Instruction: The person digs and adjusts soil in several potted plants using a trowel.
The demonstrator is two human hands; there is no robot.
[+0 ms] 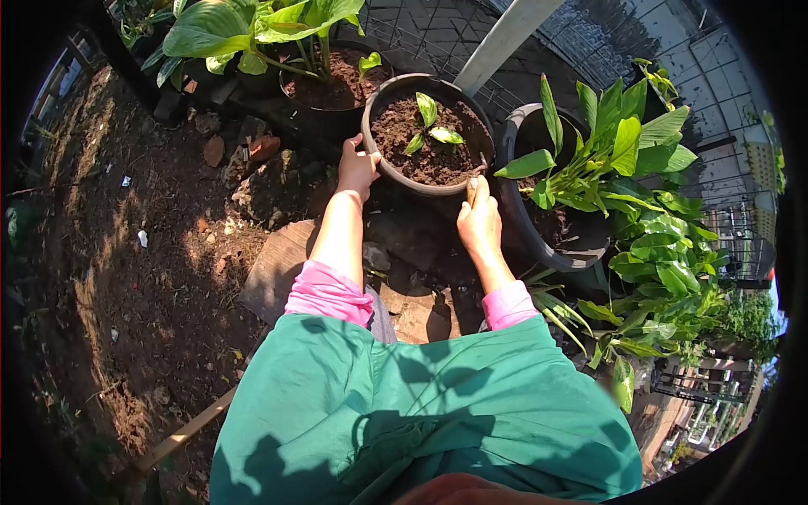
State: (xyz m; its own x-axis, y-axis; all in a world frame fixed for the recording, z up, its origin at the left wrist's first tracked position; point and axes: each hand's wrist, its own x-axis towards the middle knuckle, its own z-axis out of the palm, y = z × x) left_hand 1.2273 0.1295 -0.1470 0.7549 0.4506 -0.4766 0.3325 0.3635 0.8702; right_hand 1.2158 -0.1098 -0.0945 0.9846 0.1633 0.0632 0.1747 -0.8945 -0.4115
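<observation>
A round dark pot [376, 168] filled with brown soil [399, 135] stands in front of me, with a small variegated seedling [443, 135] in its middle. My left hand [358, 171] grips the pot's rim at the lower left, fingers against its outer wall. At the lower right of the rim, my right hand [480, 220] is closed around the wooden handle of a small tool [473, 187]. The tool's thin dark end reaches over the soil near the rim. Most of my right fingers are hidden from this angle.
A pot with a broad-leaved plant [210, 32] is behind left. On the right stands a large dark pot [539, 240] with leafy plants [623, 143]. A pale post [509, 42] rises behind. Stones [264, 149] and a wooden stick [189, 429] lie left.
</observation>
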